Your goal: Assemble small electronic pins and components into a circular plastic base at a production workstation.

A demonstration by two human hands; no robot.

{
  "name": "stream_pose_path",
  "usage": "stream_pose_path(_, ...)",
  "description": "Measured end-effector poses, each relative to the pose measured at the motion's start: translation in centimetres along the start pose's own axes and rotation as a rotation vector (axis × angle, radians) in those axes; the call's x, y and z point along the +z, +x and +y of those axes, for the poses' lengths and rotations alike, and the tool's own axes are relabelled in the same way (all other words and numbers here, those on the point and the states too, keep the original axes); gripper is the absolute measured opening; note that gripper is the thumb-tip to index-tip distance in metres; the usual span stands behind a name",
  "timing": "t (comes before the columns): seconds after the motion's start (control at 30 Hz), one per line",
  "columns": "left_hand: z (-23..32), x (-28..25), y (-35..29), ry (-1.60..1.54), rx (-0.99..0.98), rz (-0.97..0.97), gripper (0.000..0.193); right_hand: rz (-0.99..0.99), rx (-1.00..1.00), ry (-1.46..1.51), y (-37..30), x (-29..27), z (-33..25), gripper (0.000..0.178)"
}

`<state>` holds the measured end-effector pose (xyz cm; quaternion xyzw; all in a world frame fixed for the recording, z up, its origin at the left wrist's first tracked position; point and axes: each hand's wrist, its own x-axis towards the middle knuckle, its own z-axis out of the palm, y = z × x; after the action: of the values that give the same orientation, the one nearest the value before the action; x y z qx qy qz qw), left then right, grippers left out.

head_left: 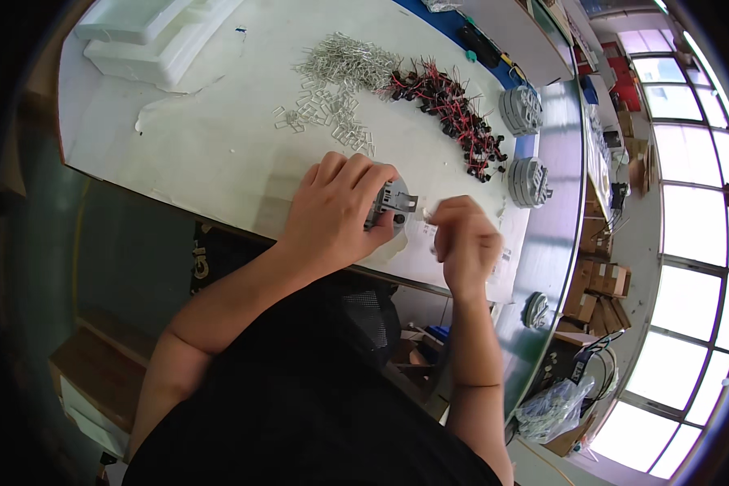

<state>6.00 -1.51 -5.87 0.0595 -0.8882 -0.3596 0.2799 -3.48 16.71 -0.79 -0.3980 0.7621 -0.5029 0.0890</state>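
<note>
My left hand (328,206) is wrapped around a grey round plastic housing (398,197) at the near edge of the table, covering its left side. A small tab sticks out of the housing toward the right. Just right of it, my right hand (470,239) is raised with its fingers curled together, slightly blurred. Whatever those fingers may hold is hidden. Beyond my left hand lies a loose heap of small silvery metal clips (344,65), some scattered nearer. A pile of small black parts with red wires (454,105) adjoins it on the right.
Stacked grey round housings (522,111) stand at the right, with a second stack (529,182) nearer. Another grey piece (535,310) lies on the side ledge. White foam trays (142,53) occupy the far left corner. Tools (482,47) rest on a blue strip at the back.
</note>
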Motion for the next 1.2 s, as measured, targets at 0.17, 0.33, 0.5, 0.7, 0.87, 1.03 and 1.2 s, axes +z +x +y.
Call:
stream_pose_path(0.17, -0.3, 0.1, -0.1, -0.025, -0.008, -0.019, 0.049, 0.273, -0.021, 0.688, 1.9, 2.3, 0.3, 0.062)
stream_pose_path(0.33, -0.1, 0.4, 0.0, -0.059, -0.003, -0.015, 0.049, 0.254, -0.084, 0.582, 2.4, 3.9, 1.6, 0.065)
stream_pose_path(0.5, -0.4, 0.2, 0.2, -0.077, 0.007, -0.026, 0.048, 0.252, -0.195, 0.501, 1.7, 4.6, 3.2, 0.060)
stream_pose_path(0.7, -0.7, -0.4, -0.8, -0.082, 0.069, -0.069, 0.046, 0.122, 0.091, 0.254, 4.0, 1.9, 0.9, 0.040)
stream_pose_path(0.87, -0.5, -0.2, -1.0, -0.007, 0.157, -0.050, 0.037, -0.131, -0.017, -0.333, 9.2, 2.0, 1.8, 0.013)
stream_pose_path(1.03, -0.7, -0.9, -0.9, -0.049, 0.228, 0.087, 0.029, -0.246, -0.026, -0.514, 10.3, 2.9, 4.1, 0.018)
stream_pose_path(1.2, -2.1, -3.5, -0.8, -0.283, 0.087, 0.030, 0.030, -0.311, 0.201, -0.353, 10.2, 1.9, 3.4, 0.021)
